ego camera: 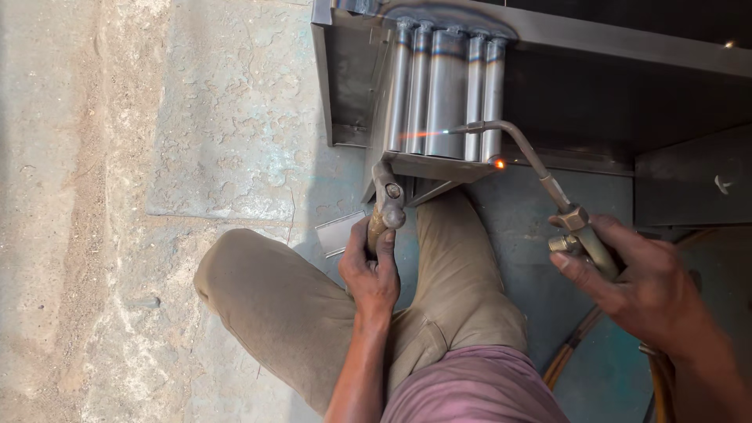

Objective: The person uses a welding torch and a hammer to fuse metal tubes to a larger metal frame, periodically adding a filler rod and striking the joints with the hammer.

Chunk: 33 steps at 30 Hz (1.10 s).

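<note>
Mid-heating: flame playing across the lower tubes point(446, 94), a row of five upright metal pipes set in a dark steel frame point(627, 47). Right hand point(634, 286) clenched round the torch point(540, 168), its bent nozzle reaching leftward to the tubes' foot, a glowing orange spot point(499, 163) just below the tip. Left hand point(374, 270) closed on pliers point(388, 200), jaws clamped (as far as can be seen) on the frame's bottom edge, directly under the tubes. Hoses point(576, 341) trailing down-right of the tubes; a small metal offcut point(341, 233) lying down-left. Next, by judgement: flame kept steady on the joint, pliers held firm against any shift of the hot work.
</note>
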{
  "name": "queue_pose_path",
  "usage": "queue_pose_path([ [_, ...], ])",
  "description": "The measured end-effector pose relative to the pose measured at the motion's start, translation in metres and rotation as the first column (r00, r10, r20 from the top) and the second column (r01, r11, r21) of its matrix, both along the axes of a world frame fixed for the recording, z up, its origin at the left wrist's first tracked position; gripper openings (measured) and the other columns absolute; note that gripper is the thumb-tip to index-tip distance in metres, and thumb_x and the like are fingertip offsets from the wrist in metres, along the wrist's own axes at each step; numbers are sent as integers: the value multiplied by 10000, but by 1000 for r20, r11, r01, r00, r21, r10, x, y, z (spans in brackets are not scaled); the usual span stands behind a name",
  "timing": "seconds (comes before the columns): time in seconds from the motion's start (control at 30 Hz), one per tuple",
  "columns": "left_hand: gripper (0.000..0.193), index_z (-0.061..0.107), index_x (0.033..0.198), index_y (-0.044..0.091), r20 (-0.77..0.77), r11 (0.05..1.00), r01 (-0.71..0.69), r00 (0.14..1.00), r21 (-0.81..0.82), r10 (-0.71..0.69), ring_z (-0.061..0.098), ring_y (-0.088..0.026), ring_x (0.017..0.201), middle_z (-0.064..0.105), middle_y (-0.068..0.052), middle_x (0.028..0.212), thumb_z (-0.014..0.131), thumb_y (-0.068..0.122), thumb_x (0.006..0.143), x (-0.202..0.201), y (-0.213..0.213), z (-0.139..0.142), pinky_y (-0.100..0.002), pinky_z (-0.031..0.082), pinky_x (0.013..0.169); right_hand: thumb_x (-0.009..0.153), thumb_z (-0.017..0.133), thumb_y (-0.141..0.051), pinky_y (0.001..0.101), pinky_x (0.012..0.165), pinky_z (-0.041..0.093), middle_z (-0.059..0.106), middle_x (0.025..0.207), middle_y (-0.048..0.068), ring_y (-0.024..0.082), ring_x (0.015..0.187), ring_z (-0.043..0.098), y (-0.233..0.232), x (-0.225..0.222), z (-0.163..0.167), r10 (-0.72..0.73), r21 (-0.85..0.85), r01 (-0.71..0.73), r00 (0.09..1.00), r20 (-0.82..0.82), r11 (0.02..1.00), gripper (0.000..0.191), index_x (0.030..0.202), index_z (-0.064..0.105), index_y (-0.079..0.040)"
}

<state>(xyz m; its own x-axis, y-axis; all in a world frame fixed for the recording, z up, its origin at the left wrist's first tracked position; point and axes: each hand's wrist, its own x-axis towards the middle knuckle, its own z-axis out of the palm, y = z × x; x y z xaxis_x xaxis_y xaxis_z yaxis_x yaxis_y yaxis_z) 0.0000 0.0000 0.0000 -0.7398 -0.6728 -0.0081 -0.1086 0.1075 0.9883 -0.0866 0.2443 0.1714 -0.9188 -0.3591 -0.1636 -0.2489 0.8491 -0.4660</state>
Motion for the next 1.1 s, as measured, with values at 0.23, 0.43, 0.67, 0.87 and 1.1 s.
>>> queue_pose_path([
  [0.23, 297, 702, 1176, 39, 11, 999, 43, 999, -8, -43, 591, -105, 662, 674, -67, 766, 745, 220, 945, 52, -51, 9, -274, 503, 611, 812, 771, -413, 410, 589, 552, 741, 727, 118, 210, 623, 709, -49, 84, -61, -172, 131, 130, 903, 393, 983, 449, 1085, 744, -57],
  [0.43, 322, 710, 1173, 35, -11, 997, 63, 998, -48, -63, 635, -113, 675, 697, -66, 779, 757, 257, 945, 49, -78, 12, -283, 514, 614, 863, 747, -406, 408, 625, 550, 734, 720, 117, 219, 652, 706, -107, 71, -112, -188, 81, 170, 902, 388, 982, 381, 1020, 752, -60],
  [0.67, 309, 714, 1161, 48, -11, 994, 73, 997, -77, -74, 651, -157, 663, 700, -80, 793, 769, 245, 930, 24, -37, 8, -310, 518, 615, 870, 764, -344, 378, 631, 554, 734, 726, 103, 198, 662, 703, -68, 41, -115, -149, 2, 157, 937, 315, 988, 325, 975, 753, -37],
  [0.87, 294, 694, 1130, 49, -84, 978, 87, 991, -192, -104, 667, -210, 693, 698, -104, 836, 779, 239, 923, 6, 0, 6, -336, 512, 631, 848, 770, -337, 373, 639, 566, 749, 761, 103, 199, 696, 724, -26, 32, -113, -134, -34, 147, 957, 259, 989, 341, 1017, 752, -41],
  [1.1, 316, 711, 1124, 53, -26, 991, 107, 994, -83, -109, 651, -207, 620, 692, -100, 790, 786, 263, 900, -16, 48, 1, -345, 508, 586, 860, 776, -346, 365, 536, 545, 733, 711, 116, 199, 586, 733, 40, 28, -72, -226, 115, 200, 932, 285, 973, 325, 1012, 762, -60],
])
